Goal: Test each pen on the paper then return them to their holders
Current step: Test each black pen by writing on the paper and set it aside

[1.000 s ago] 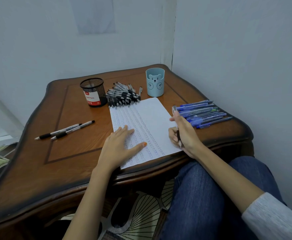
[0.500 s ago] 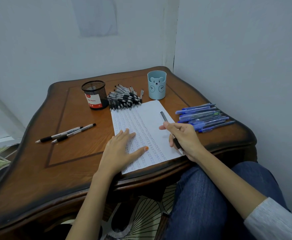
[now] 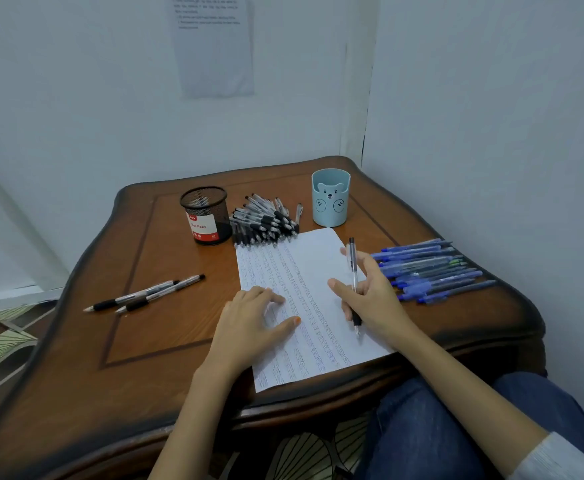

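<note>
A white paper (image 3: 304,271) covered in rows of pen marks lies on the wooden table (image 3: 166,341). My left hand (image 3: 249,323) rests flat on its left side. My right hand (image 3: 370,296) holds a black pen (image 3: 353,265) over the paper's right edge, tip pointing toward me near the sheet. A pile of black pens (image 3: 266,220) lies at the paper's top. Blue pens (image 3: 429,271) lie in a row to the right. A black mesh holder (image 3: 205,216) and a light blue bear holder (image 3: 330,197) stand at the back.
Two black pens (image 3: 145,294) lie apart on the table's left side. Walls close in behind and to the right. A printed sheet (image 3: 214,46) hangs on the back wall. My knee in jeans (image 3: 422,427) sits below the table's front edge.
My right hand has turned the black pen and shifted it over the paper's right edge, with the tip now down near the sheet. The left hand stays on the paper.
</note>
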